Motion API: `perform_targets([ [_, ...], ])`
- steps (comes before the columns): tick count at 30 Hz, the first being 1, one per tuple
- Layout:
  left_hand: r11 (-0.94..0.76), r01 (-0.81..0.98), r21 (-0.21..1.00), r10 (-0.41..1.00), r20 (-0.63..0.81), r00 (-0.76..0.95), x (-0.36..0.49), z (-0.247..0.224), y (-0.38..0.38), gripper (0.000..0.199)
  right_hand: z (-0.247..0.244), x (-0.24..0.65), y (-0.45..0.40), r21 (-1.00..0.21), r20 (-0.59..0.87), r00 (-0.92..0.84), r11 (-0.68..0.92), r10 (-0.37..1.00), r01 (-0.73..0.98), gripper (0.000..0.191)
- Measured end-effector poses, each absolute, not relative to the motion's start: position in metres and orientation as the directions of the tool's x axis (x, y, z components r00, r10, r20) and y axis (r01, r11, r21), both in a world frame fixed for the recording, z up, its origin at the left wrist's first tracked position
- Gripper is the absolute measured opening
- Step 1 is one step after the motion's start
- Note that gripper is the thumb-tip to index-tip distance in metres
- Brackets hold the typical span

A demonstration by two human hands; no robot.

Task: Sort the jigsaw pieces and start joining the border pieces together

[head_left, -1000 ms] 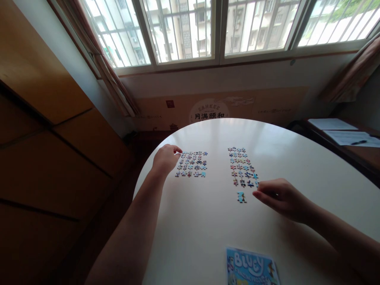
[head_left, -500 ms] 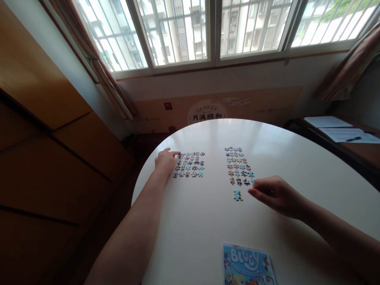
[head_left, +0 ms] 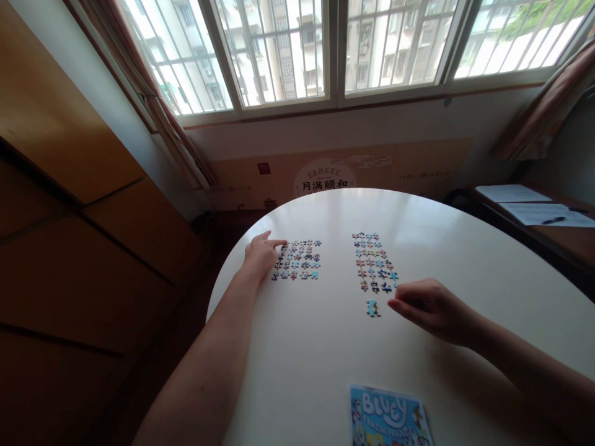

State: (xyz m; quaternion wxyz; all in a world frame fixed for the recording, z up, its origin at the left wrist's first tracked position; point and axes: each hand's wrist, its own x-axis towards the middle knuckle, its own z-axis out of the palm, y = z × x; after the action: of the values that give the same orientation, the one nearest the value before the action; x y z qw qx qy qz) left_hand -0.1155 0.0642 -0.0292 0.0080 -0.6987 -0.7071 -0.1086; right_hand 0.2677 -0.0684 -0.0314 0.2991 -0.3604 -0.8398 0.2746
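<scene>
The table (head_left: 316, 353) was big, white and round at the far edge, and its top shone softly where light came in from the barred windows (head_left: 279, 56). Little puzzle pieces lay on it in two groups, set out in rows. The left group (head_left: 297, 256) sat near the left hand (head_left: 261, 254), and the right group (head_left: 372, 253) sat near the right hand (head_left: 430, 303). The left hand had one finger stretched out at the far left corner of its group, but I cannot tell if it had hold of a piece. The right hand was curled, its thumb close to its pointing finger, next to the near end of its group; I cannot tell if it held anything. A small blue patch of puzzle (head_left: 372, 308) lay just below that group. Closer in was a blue Bluey booklet (head_left: 390, 418). Tall brown cupboards (head_left: 56, 279) stood on the left. Curtains (head_left: 174, 133) hung by the windows, and a tan panel (head_left: 432, 164) with writing ran below them. On the right, papers (head_left: 514, 193) and a pen (head_left: 553, 220) lay on a dark desk (head_left: 574, 235).
</scene>
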Motion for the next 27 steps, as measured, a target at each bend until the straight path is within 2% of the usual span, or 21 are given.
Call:
perform_targets([
  [4, 0.155, 0.977, 0.149, 0.977, 0.126, -0.174, -0.123, -0.025, 0.064, 0.046, -0.033, 0.268, -0.068, -0.677, 0.301, -0.567, 0.590, 0.767, 0.439, 0.046],
  [9, 0.266, 0.954, 0.140, 0.951, 0.125, -0.283, -0.134, -0.015, 0.060, 0.029, -0.035, 0.269, -0.067, -0.680, 0.293, -0.569, 0.586, 0.768, 0.441, 0.045],
  [14, 0.222, 0.967, 0.127, 0.959, 0.152, -0.240, -0.137, -0.019, 0.061, 0.043, -0.034, 0.269, -0.067, -0.681, 0.294, -0.566, 0.585, 0.770, 0.442, 0.045],
  [27, 0.210, 0.970, 0.119, 0.962, 0.150, -0.227, -0.126, -0.020, 0.069, 0.020, -0.039, 0.268, -0.066, -0.679, 0.285, -0.582, 0.589, 0.761, 0.438, 0.044],
])
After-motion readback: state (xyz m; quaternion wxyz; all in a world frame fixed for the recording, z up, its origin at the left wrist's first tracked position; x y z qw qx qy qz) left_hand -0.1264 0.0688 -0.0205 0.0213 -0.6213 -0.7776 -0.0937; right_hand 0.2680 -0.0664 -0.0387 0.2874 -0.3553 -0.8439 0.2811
